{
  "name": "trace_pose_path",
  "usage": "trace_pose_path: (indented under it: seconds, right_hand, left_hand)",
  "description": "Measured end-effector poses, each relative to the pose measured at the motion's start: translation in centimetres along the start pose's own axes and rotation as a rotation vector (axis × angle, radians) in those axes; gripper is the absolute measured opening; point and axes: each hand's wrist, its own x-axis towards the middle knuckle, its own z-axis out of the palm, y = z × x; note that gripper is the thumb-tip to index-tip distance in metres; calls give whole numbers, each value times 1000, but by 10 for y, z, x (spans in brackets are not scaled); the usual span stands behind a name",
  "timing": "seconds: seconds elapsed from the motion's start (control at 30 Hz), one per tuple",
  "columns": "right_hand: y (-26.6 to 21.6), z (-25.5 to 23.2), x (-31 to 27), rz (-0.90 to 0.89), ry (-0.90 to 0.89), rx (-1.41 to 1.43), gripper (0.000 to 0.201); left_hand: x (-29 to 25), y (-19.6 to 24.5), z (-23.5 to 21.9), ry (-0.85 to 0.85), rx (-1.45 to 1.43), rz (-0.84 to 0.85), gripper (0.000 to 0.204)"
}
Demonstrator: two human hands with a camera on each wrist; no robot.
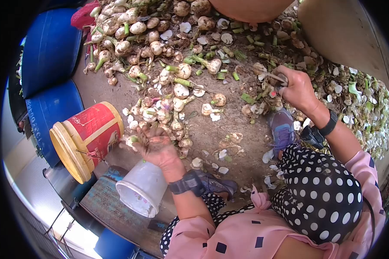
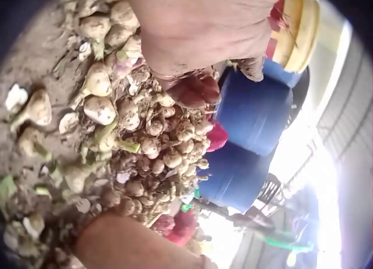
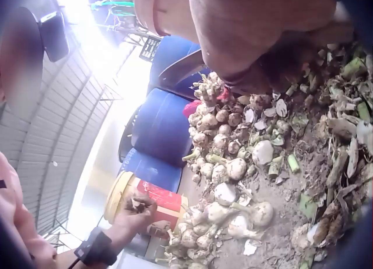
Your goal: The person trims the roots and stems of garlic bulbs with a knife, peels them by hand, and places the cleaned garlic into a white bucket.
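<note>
A heap of dirty white bulbs (image 1: 129, 39) with green stems lies on the ground ahead; it also fills the left wrist view (image 2: 157, 147). My left hand (image 1: 153, 144) hovers over the near end of the heap, its fingers curled round a bulb (image 1: 132, 140). The right wrist view shows that left hand (image 3: 137, 209) in front of the red bucket. My right hand (image 1: 294, 86) is raised at the right, gripping a small knife-like tool (image 1: 278, 80) above scattered stem pieces. How the blade lies is unclear.
A red and yellow bucket (image 1: 86, 138) lies tilted at the left, a white bucket (image 1: 142, 187) beside it. Blue barrels (image 1: 52, 47) stand behind. Peelings (image 1: 358, 99) cover the ground at the right. An orange basin (image 1: 250, 8) is at the top. My shoes (image 1: 283, 129) are near my knees.
</note>
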Motion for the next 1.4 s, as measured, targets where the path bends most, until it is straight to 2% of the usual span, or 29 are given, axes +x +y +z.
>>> trace_pose_path:
  seconds: [0.03, 0.1, 0.13, 0.17, 0.23, 0.27, 0.33, 0.37, 0.43, 0.47, 0.53, 0.63, 0.67, 0.7, 0.73, 0.77, 0.8, 0.83, 0.9, 0.93, 1.0, 1.03, 1.1, 1.13, 1.2, 1.33, 1.4]
  right_hand:
    - [1, 4, 0, 1, -1, 2, 29]
    - [4, 12, -1, -50, -49, -19, 28]
    - [4, 13, 0, -48, -76, -33, 27]
    - [4, 13, 1, -52, -76, -35, 27]
    - [6, 13, 1, -15, -102, -37, 28]
    - [14, 14, 1, 15, -151, -88, 30]
    - [17, 16, -3, 25, -148, -72, 31]
    - [18, 16, -5, 24, -143, -54, 33]
    - [18, 15, -5, 49, -171, -56, 33]
    - [17, 15, -5, 66, -197, -52, 33]
    - [10, 12, -2, 19, -189, -22, 33]
    - [-4, 9, 0, -79, -158, 12, 30]
    - [-10, 10, 1, -144, -137, 13, 28]
    - [-17, 10, 2, -139, -134, 7, 28]
    - [-24, 10, 3, -260, -95, 24, 26]
    - [-31, 10, 3, -379, -58, 40, 24]
    - [-37, 10, 2, -371, -56, 32, 24]
    - [-44, 8, 1, -431, -53, 7, 24]
    - [-50, 5, -3, -488, -48, -21, 24]
    - [-52, 4, -4, -494, -83, -28, 26]
    - [-52, 3, -9, -503, -122, -55, 28]
    - [-52, 2, -11, -502, -122, -55, 28]
    - [-50, 1, -12, -501, -141, -45, 28]
    - [-48, 1, -12, -500, -141, -45, 28]
    - [-42, 1, -10, -563, -95, -57, 25]
    - [-34, 3, -11, -581, -41, -82, 25]
    - [-28, 9, -11, -605, 35, -55, 26]
  left_hand:
    - [5, -7, 0, 1, 2, 0, 45]
    - [13, -42, 30, 145, 725, -29, 44]
    - [32, -52, 28, 121, 1001, -8, 50]
    - [55, -62, 20, 90, 1278, 14, 55]
    - [129, -72, -20, 176, 1927, 18, 69]
    - [137, -81, -11, 170, 1928, 12, 69]
    - [139, -97, 9, 150, 2305, 59, 80]
    - [148, -95, 3, 40, 2153, 141, 80]
    - [178, -90, -12, 26, 2148, -1, 66]
    - [172, -88, -6, 28, 2147, -2, 66]
    - [146, -81, 21, 42, 1551, -145, 52]
    - [102, -75, 33, 12, 1392, -187, 45]
    - [73, -84, 35, -166, 1364, 31, 50]
    - [39, -89, 47, -217, 1321, -37, 47]
    - [17, -86, 33, -527, 1616, 124, 30]
    - [15, -83, 8, -876, 1933, 449, 16]
    - [-10, -94, 10, -555, 1500, 67, 19]
    - [-31, -94, 17, -413, 1615, -27, 25]
    - [-42, -99, -5, -620, 1672, 84, 26]
    - [-47, -99, -9, -624, 1668, 83, 26]
    - [-58, -100, 1, -872, 2149, 499, 27]
    - [-59, -100, 1, -873, 2148, 498, 27]
    - [-60, -98, -2, -627, 1804, 133, 25]
    - [-62, -98, -5, -627, 1804, 132, 25]
    - [-70, -95, -12, -539, 1524, -52, 36]
    - [-81, -95, -22, -438, 1565, -61, 36]
    - [-89, -98, -25, -332, 1052, -344, 39]
